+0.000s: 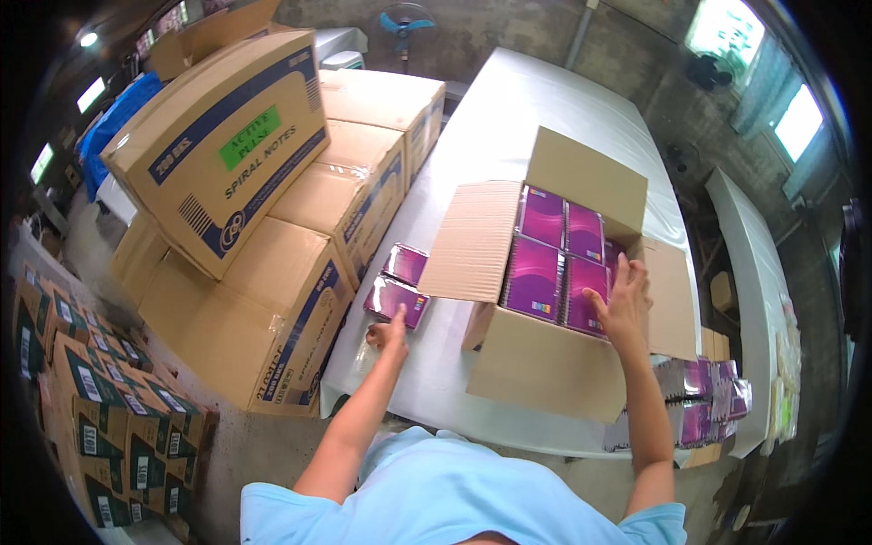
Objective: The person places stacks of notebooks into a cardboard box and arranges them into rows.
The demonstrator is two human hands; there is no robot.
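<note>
An open cardboard box [554,368] stands on the white-covered table, its flaps folded out. Inside, shrink-wrapped purple spiral notebooks [533,277] are packed in rows. My right hand [623,304] reaches into the box's right side, fingers spread over the notebooks there; its fingertips partly hide what they touch. To the left of the box, a purple notebook pack [396,302] lies on the table with another pack [406,263] just beyond it. My left hand [389,336] grips the nearer pack's front edge, thumb on top and fingers curled.
Large sealed cartons [254,282] line the table's left side, one carton [227,145] stacked on top. More purple notebooks [699,400] sit in piles beside the table at right. Smaller brown-and-green boxes [118,427] are stacked at lower left. A fan [404,25] stands at the back.
</note>
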